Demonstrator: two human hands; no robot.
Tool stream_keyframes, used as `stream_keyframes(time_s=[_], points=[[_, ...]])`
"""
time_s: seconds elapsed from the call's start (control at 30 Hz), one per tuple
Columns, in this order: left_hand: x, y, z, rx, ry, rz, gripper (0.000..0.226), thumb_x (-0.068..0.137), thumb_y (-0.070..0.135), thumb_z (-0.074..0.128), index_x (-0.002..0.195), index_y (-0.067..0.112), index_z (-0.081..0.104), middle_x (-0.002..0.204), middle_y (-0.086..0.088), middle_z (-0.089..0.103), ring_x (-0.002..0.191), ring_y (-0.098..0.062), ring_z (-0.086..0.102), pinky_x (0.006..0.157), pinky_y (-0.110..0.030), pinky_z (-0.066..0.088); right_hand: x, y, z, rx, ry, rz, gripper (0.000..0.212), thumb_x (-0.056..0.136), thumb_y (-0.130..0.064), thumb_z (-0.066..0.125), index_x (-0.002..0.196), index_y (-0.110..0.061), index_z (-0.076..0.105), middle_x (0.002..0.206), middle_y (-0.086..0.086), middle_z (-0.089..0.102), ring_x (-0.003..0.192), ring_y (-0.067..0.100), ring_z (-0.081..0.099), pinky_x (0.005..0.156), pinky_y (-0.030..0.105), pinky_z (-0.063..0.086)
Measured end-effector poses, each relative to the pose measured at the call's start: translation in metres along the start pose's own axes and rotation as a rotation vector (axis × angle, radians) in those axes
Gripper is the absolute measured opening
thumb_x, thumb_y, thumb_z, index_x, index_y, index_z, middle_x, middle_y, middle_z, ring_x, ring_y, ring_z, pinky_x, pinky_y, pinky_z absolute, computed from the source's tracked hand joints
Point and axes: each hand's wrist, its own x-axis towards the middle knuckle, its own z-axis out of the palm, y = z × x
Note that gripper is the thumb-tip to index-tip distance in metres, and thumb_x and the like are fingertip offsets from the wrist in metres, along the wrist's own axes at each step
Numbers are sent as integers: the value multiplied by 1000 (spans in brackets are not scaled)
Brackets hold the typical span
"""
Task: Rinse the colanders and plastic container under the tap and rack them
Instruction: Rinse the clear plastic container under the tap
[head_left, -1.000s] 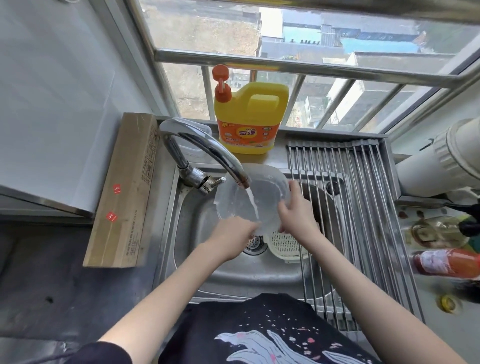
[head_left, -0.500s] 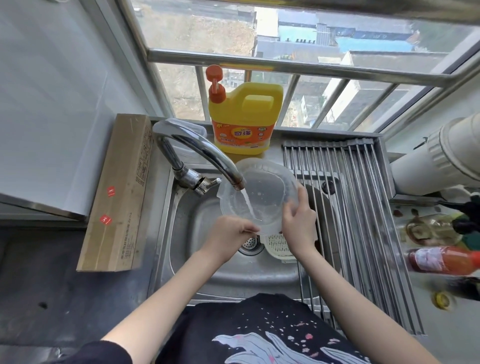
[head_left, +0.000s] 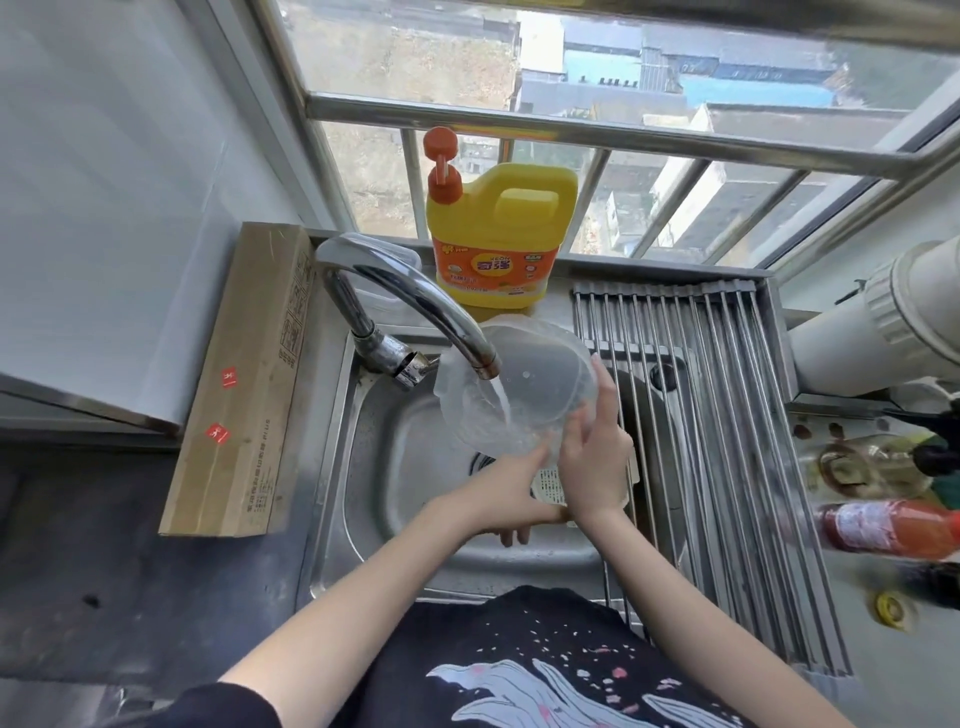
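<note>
While water ran from the curved chrome tap (head_left: 415, 306), the clear round plastic container (head_left: 524, 384) sat tilted under the spout, its open mouth turned up and toward the person, above the stainless steel sink (head_left: 363, 467). The right hand (head_left: 592, 462) gripped the container's rim at about 4 o'clock, fingers curled over the edge. The left hand (head_left: 506, 491) lay at the rim's 6 o'clock, just below and touching the right; whether its fingers pinched the plastic or only steadied it could not be told. A pale perforated colander (head_left: 550, 486) lay in the basin beneath both hands, mostly hidden by them.

From the hands the container stood at 12 o'clock, while the roll-up rack of steel rods (head_left: 727, 415) spanned the sink's right side at 3 o'clock from the container. By my judgement the rinse was underway and racking remained, with at least 1 colander still waiting. The right hand was the nearer to the rack, so a short swing toward 3 o'clock, mouth turned down to drain, looked the likely move; wet plastic could slip.

A yellow detergent jug with an orange pump (head_left: 498, 239) stood at 12 o'clock behind the tap.
</note>
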Motion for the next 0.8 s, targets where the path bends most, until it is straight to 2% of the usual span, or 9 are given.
stream_keyframes(time_s=[0.13, 0.2, 0.3, 0.4, 0.47, 0.53, 0.6, 0.7, 0.8], points=[[-7, -7, 2, -180, -46, 73, 86, 83, 28, 65, 141, 57, 7, 59, -1, 65, 51, -16, 59, 50, -23, 48, 4, -4, -3, 11, -11, -46, 48, 96, -31, 35, 141, -33, 21, 58, 1, 52, 40, 20, 47, 39, 28, 34], [-12, -5, 1, -236, -53, 97, 87, 85, 22, 64, 138, 60, 5, 68, -6, 68, 47, -10, 57, 49, -19, 46, 7, -8, -2, -14, -35, -86, 49, 97, -22, 41, 141, -33, 21, 65, -1, 53, 42, 20, 48, 40, 24, 33], [-4, -8, 2, -240, -22, 75, 81, 85, 24, 61, 136, 62, 11, 73, -5, 71, 53, -15, 63, 49, -21, 47, 8, -4, 0, -40, -53, -65, 57, 97, -8, 47, 141, -32, 21, 65, -3, 52, 43, 15, 45, 43, 21, 31], [1, -20, -8, 144, 45, -21, 74, 89, 34, 51, 141, 57, 4, 81, -1, 72, 60, -16, 68, 54, -23, 49, 0, 0, -1, -67, -96, -53, 59, 95, -6, 49, 144, -28, 26, 54, -5, 45, 41, 4, 39, 40, 12, 26], [1, -30, -13, 476, 138, -16, 71, 91, 31, 44, 144, 52, 2, 91, -3, 72, 75, -21, 69, 67, -26, 50, -7, -2, -1, -76, -116, -31, 57, 95, -5, 50, 146, -21, 32, 50, -9, 41, 40, -1, 37, 36, 13, 28], [-1, -39, -15, 693, 222, -17, 70, 92, 26, 43, 148, 44, 4, 113, -8, 67, 101, -30, 64, 81, -33, 47, -6, 0, 0, -125, -116, -25, 57, 94, -5, 50, 145, -20, 33, 50, -6, 42, 38, 5, 37, 36, 12, 22], [-8, -53, -21, 774, 211, -99, 71, 92, 23, 44, 149, 39, 5, 117, -11, 65, 102, -32, 63, 79, -32, 47, 0, 5, 0, -207, -126, -32, 58, 93, -3, 49, 144, -24, 33, 52, 4, 44, 39, 19, 40, 37, 22, 22], [-22, -55, -23, 510, 52, -189, 76, 84, 18, 46, 146, 45, 11, 94, -3, 74, 67, -20, 69, 53, -17, 44, 0, 7, 3, -241, -177, -66, 63, 91, -1, 49, 145, -27, 31, 54, 10, 49, 43, 28, 46, 43, 28, 30], [-16, -25, -4, 83, -23, -100, 72, 82, 11, 50, 146, 34, 25, 116, -5, 68, 54, -10, 64, 44, -17, 44, -12, -2, 13, -230, -198, -129, 74, 87, 1, 49, 142, -39, 19, 54, 9, 46, 43, 31, 47, 42, 37, 37]])
